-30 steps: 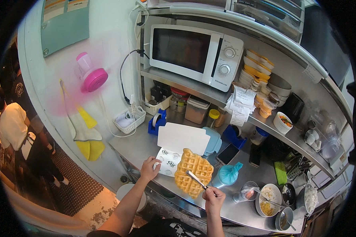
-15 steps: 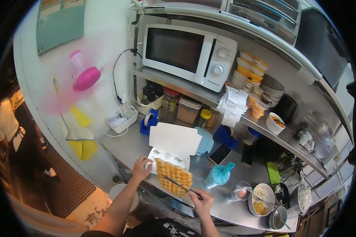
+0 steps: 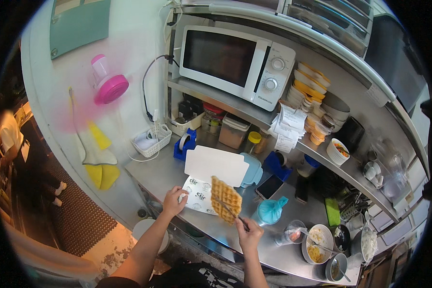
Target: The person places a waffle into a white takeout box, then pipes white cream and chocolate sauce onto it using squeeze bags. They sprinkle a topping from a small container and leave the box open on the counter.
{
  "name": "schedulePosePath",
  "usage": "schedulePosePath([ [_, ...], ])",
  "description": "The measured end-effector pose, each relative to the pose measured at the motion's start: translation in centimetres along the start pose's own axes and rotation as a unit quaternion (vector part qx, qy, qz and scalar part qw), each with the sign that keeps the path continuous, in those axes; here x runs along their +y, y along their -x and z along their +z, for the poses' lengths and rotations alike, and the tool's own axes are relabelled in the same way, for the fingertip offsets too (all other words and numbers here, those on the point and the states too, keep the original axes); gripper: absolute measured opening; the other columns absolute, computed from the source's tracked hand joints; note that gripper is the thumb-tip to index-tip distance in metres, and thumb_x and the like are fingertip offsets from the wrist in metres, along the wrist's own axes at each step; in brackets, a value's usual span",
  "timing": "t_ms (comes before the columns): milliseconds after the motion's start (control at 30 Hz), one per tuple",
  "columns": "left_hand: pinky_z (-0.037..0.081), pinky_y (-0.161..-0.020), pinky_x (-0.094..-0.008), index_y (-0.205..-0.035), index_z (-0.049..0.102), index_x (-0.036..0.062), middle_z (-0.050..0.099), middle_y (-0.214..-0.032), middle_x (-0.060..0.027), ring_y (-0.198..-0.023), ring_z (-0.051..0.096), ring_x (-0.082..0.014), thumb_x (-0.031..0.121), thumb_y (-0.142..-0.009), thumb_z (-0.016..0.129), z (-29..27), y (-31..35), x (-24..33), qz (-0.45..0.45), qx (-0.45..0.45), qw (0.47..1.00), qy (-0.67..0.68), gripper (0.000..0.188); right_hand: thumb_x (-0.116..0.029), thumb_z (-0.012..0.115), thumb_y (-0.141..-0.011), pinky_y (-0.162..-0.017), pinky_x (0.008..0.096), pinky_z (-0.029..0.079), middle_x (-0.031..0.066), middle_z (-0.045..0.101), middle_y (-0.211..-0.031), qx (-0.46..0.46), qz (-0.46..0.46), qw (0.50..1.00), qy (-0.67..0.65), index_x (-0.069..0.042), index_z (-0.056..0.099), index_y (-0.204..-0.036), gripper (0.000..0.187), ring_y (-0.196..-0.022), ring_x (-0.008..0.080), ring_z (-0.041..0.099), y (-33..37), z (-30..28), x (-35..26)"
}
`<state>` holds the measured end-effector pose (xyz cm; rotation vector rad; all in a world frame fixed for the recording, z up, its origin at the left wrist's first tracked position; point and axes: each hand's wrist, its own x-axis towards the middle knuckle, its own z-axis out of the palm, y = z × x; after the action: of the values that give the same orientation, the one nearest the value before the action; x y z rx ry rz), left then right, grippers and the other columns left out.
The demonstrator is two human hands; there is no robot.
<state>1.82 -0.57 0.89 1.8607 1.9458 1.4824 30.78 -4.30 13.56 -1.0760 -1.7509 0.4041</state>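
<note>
A golden waffle (image 3: 226,194) hangs tilted over the right side of an open white takeaway box (image 3: 213,165), gripped by dark, thin tongs (image 3: 235,215). My right hand (image 3: 248,234) is closed round the tongs' handle. Printed paper (image 3: 195,196) lines the box, whose lid stands up at the back. At the box's left edge, the fingers of my left hand (image 3: 174,200) are closed on its side. The waffle hides the right part of the lining.
A blue-topped cup (image 3: 271,211), a phone (image 3: 270,187) and a blue tape dispenser (image 3: 185,145) stand around the box. Bowls with food, such as a white bowl (image 3: 320,235), crowd the right. A microwave (image 3: 235,65) sits on the shelf above.
The waffle has moved up and to the right with the tongs and is now steeper, showing more of the box's lining. My left hand stays at the box's edge.
</note>
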Motion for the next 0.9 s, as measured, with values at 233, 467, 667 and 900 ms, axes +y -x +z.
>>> schedulePosePath([
  [233, 0.044, -0.082, -0.0401, -0.091, 0.066, 0.0123, 0.058, -0.101, -0.0115, -0.092, 0.056, -0.0331, 0.016, -0.078, 0.064, -0.1, -0.1, 0.3, -0.027, -0.017, 0.999, 0.017, 0.014, -0.011, 0.075, -0.074, -0.05, 0.0288, 0.045, 0.0116, 0.061, -0.066, -0.067, -0.014, 0.996, -0.057, 0.0, 0.069, -0.084, 0.016, -0.053, 0.0189, 0.058, 1.4, 0.0, -0.2],
  [467, 0.044, -0.082, -0.0399, -0.092, 0.066, 0.0109, 0.058, -0.099, -0.0142, -0.092, 0.057, -0.0342, 0.012, -0.078, 0.063, -0.3, -0.3, 0.9, -0.016, -0.006, 1.0, -0.009, 0.015, -0.011, 0.074, -0.075, -0.05, 0.0287, 0.045, 0.0127, 0.062, -0.066, -0.069, -0.033, 0.997, -0.029, 0.0, 0.069, -0.085, 0.016, -0.053, 0.0189, 0.058, 2.5, 0.5, 0.6],
  [667, 0.044, -0.081, -0.0399, -0.093, 0.066, 0.0104, 0.057, -0.1, -0.0141, -0.092, 0.057, -0.0346, 0.012, -0.078, 0.063, -0.4, -0.1, 0.7, -0.012, -0.015, 1.0, 0.022, 0.015, -0.012, 0.074, -0.075, -0.05, 0.0316, 0.047, 0.0125, 0.062, -0.065, -0.028, 0.044, 0.999, -0.01, 0.0, 0.069, -0.082, 0.015, -0.054, 0.0228, 0.059, 2.0, 0.4, 0.5],
  [900, 0.044, -0.081, -0.0391, -0.09, 0.066, 0.013, 0.058, -0.1, -0.0094, -0.091, 0.056, -0.0318, 0.017, -0.078, 0.065, 0.0, 0.0, 0.4, -0.006, 0.008, 1.0, -0.006, 0.013, -0.011, 0.075, -0.074, -0.048, 0.0319, 0.046, 0.0113, 0.061, -0.063, -0.084, -0.045, 0.995, -0.027, -0.001, 0.069, -0.083, 0.014, -0.052, 0.0227, 0.059, 2.6, 0.2, -0.4],
])
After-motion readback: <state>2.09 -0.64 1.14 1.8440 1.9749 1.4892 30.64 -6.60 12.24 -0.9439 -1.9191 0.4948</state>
